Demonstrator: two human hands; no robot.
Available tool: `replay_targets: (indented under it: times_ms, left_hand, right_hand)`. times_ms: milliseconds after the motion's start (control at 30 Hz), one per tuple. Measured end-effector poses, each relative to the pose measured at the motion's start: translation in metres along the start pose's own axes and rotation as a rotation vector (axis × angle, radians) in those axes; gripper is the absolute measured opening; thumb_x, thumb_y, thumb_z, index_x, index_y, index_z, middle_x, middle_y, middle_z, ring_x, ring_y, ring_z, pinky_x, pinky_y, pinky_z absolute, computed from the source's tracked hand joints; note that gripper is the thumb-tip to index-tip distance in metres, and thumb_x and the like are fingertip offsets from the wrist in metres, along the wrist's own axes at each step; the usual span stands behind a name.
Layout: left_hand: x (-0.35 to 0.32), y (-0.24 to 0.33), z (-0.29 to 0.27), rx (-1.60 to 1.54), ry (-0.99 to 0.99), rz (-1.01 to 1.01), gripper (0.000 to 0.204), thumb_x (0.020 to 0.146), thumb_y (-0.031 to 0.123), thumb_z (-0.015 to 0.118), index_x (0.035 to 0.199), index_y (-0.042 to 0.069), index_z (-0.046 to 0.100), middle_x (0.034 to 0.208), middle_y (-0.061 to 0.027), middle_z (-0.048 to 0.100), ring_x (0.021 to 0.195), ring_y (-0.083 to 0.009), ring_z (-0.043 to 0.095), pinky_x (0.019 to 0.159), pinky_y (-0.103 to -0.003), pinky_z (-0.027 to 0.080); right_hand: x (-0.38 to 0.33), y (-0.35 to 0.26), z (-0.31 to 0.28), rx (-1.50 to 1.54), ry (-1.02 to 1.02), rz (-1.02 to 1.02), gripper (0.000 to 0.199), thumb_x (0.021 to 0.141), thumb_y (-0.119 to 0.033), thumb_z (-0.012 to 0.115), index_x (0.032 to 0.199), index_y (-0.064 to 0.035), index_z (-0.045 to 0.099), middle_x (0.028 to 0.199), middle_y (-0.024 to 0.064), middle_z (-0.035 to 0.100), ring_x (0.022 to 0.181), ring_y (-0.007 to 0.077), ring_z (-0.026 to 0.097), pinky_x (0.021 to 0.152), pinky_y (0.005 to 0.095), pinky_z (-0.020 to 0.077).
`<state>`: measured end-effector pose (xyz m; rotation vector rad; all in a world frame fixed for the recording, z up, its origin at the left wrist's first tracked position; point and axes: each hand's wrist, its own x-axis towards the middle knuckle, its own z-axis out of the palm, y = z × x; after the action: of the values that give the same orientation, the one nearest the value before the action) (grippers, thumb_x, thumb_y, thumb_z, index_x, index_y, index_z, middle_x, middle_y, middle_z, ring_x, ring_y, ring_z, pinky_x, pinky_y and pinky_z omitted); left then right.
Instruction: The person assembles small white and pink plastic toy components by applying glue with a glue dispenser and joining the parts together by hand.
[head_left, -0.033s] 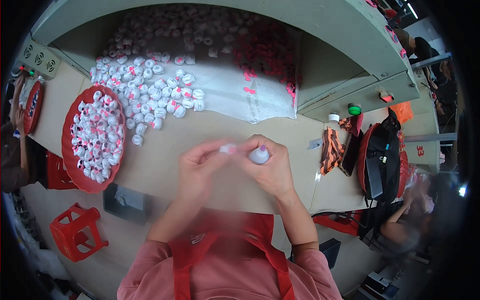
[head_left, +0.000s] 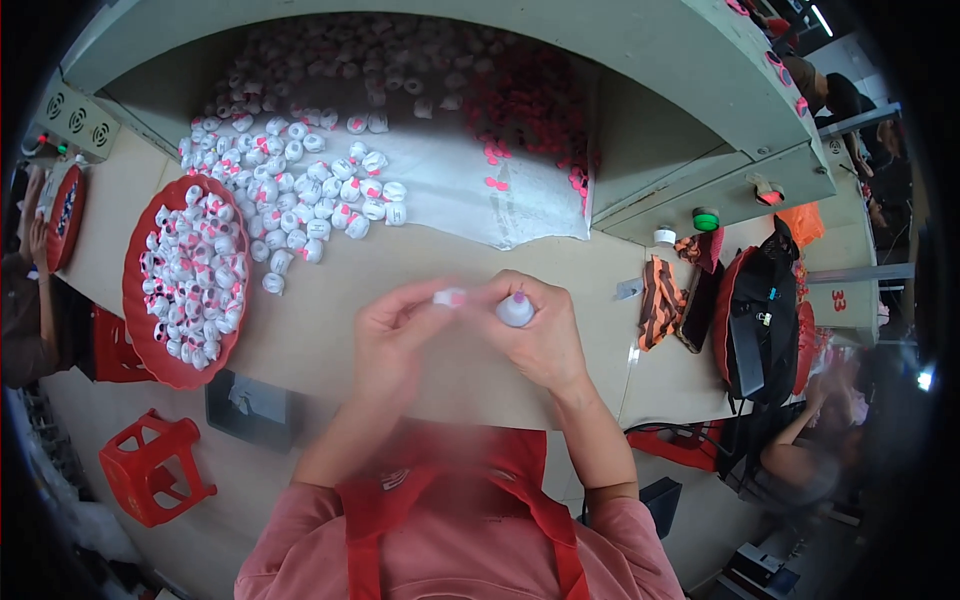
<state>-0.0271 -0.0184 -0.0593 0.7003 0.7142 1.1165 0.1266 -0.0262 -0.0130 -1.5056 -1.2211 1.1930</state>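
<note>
Well, my biggest thing is the long pale table point(head_left: 300, 320), which goes all the way across in front of me. Over its far side bends a big grey-green shelf point(head_left: 660, 50), and a white sheet point(head_left: 440, 210) lies flat under it. A big red tray point(head_left: 195, 375) with a wavy rim sits on the table to my left, just beside the sheet. Far to my right is a black bag point(head_left: 765, 310), and down on the floor to my left is a red stool point(head_left: 150, 465). Next come my two hands, close together above the table. My right hand point(head_left: 545, 335) is curled around a little white bottle point(head_left: 515, 311) with a purple tip, and the tip points away from me. Lots of small white round things point(head_left: 320, 190) with pink bits on them lie on the left part of the sheet, and more are heaped in the tray. Even smaller pink pieces point(head_left: 530, 110) lie at the far right of the sheet. My left hand point(head_left: 395, 325) pinches one small white and pink piece point(head_left: 449, 297), just left of the bottle. My right fingertips are blurry there, so I cannot tell if they touch it too.
</note>
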Motion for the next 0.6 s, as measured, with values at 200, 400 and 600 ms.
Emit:
replay_targets:
  times_ms: [200, 400, 600]
  left_hand:
    - [0.008, 0.006, -0.017, -0.372, 0.101, -0.164, 0.025, 0.083, -0.002, 0.053, 0.108, -0.001, 0.056, 0.109, -0.0178, 0.057, 0.108, -0.0289, 0.052, 0.087, -0.030, 0.049]
    - [0.007, 0.012, -0.017, -0.599, 0.149, -0.287, 0.028, 0.086, 0.002, 0.050, 0.114, -0.002, 0.049, 0.117, -0.0197, 0.050, 0.113, -0.0317, 0.047, 0.093, -0.027, 0.046]
    - [0.009, 0.012, -0.015, -0.550, 0.168, -0.285, 0.031, 0.086, 0.003, 0.051, 0.116, -0.004, 0.046, 0.116, -0.0184, 0.051, 0.113, -0.0306, 0.048, 0.093, -0.026, 0.046]
  right_hand:
    - [0.104, 0.008, -0.022, -0.710, 0.309, -0.585, 0.024, 0.071, -0.011, 0.063, 0.093, -0.0034, 0.063, 0.094, 0.0122, 0.064, 0.082, 0.0231, 0.062, 0.074, 0.0320, 0.0466]
    - [0.170, 0.012, -0.048, -1.044, 0.309, -0.507, 0.032, 0.069, -0.017, 0.062, 0.099, -0.0084, 0.063, 0.105, 0.0181, 0.058, 0.094, 0.0315, 0.057, 0.080, 0.0348, 0.0454]
    - [0.077, 0.025, -0.036, -1.042, 0.287, -0.612, 0.025, 0.070, -0.005, 0.061, 0.095, -0.0070, 0.064, 0.101, 0.0128, 0.059, 0.088, 0.0279, 0.057, 0.079, 0.0346, 0.0453]
